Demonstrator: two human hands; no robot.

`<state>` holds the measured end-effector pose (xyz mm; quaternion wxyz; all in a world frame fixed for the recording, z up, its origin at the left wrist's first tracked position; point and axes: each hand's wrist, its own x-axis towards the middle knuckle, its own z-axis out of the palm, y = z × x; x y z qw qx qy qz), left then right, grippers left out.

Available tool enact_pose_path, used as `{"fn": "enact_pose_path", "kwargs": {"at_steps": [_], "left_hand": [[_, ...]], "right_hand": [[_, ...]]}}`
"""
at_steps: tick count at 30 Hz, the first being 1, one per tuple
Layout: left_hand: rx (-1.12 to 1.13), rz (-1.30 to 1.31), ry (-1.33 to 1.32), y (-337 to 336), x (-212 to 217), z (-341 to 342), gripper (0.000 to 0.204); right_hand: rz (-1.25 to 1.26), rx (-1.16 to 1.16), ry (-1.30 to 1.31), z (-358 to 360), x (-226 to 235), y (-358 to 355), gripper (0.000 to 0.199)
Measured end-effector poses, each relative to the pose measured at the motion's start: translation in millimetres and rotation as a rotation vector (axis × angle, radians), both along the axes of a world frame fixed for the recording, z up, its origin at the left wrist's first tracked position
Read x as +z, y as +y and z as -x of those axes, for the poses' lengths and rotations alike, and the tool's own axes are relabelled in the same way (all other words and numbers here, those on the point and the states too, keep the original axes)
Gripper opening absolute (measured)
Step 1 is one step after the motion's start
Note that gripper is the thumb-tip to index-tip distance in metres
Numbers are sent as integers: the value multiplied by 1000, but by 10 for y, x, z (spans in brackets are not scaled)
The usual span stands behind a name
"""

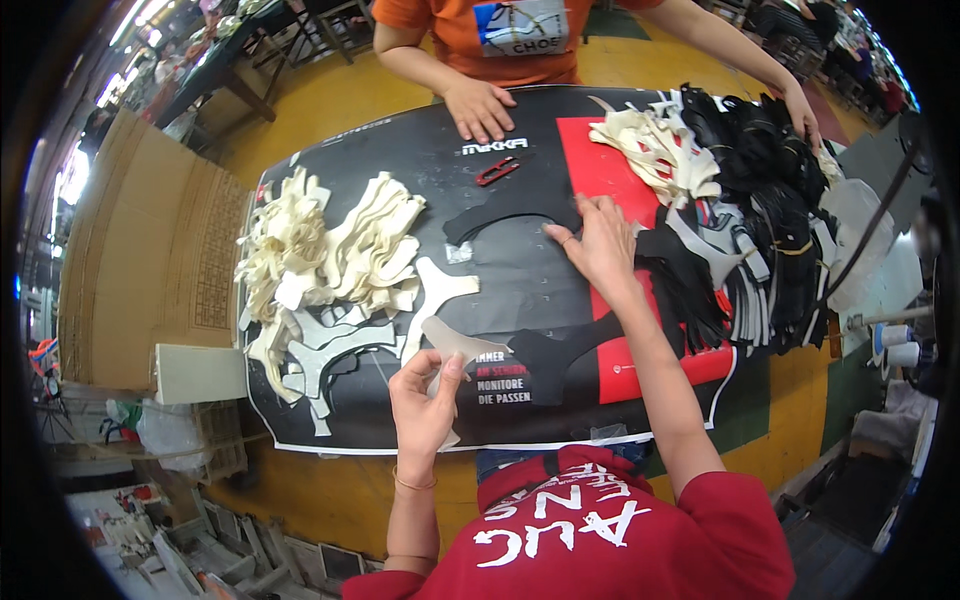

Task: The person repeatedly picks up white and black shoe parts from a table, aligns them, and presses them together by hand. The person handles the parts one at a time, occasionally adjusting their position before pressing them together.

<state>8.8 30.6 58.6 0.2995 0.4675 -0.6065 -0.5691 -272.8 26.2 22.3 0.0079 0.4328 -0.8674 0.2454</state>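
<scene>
My left hand [424, 400] pinches a pale grey, curved cut piece [465, 342] between thumb and fingers, above the near edge of the table. Farther out, my right hand [600, 245] reaches over the table with thumb and fingers apart, at the right end of a black curved cut piece [510, 203]. Whether its fingertips touch that piece is hard to see. Another black piece [560, 362] lies flat between my forearms. Just left of centre is a cream Y-shaped piece [436, 292].
Cream pieces [370, 240] are heaped at left, beside grey pieces [335, 350]. Black bundles [790, 220] and a cream pile [665, 150] fill the right. Red thread snips [498, 171] lie near a co-worker's hand [480, 108]. A cardboard box [150, 230] stands left of the table.
</scene>
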Motion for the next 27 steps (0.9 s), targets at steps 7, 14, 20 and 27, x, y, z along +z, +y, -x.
{"fn": "enact_pose_path", "kwargs": {"at_steps": [7,14,20,27], "left_hand": [[10,-169,-90,-202,-205,-77,23],[-23,148,-248,-614,-621,264,27],[32,234,-275,-730,-664,59,25],[94,135,-218,-692,-680,7,24]], "right_hand": [[19,-27,-33,15,-242,-152,52],[400,52,109,-92,-211,-128,30],[321,22,-144,-26,-192,-150,16],[422,74,404,34,-221,-228,17]]}}
